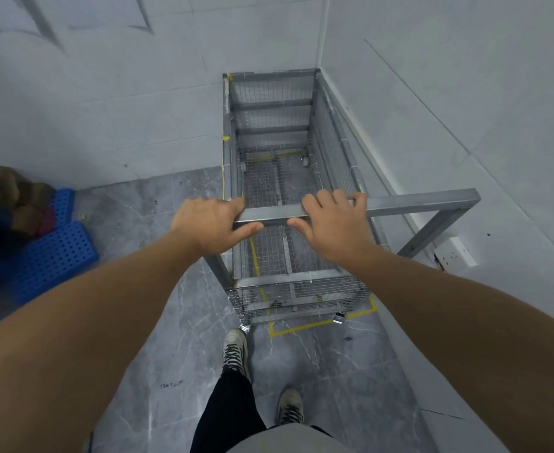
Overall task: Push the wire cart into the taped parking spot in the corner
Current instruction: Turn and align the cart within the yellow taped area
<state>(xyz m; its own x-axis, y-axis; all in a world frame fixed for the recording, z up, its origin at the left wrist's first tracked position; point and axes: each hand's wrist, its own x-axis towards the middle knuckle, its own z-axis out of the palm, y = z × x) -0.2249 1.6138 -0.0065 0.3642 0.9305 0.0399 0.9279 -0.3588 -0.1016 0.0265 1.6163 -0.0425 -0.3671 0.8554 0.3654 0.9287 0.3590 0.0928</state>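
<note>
Two bare hands rest on the near handle bar [269,212] of the wire cart [279,178]: the left hand [208,223] sits at the bar's left end with fingers draped over the top and thumb under its near edge, and the right hand [333,223] lies just beside it in the same loose hold, fingers over, thumb below. Neither is clenched tight around the bar. The cart stands in the corner, its far end close against the back wall [105,93] and its right side running along the side wall [465,109]. Yellow floor tape [305,328] shows under and just behind the cart's near end, with another strip visible through the mesh floor; the near left caster sits slightly outside the tape line. To the left, well apart from the cart, blue perforated crates [53,253] lie on the grey marbled floor [177,338] with brown cardboard pieces [17,194] piled on them. A white wall socket [455,253] sits low on the side wall near the handle frame's right leg. Both shoes [235,351] stand just behind the cart.
</note>
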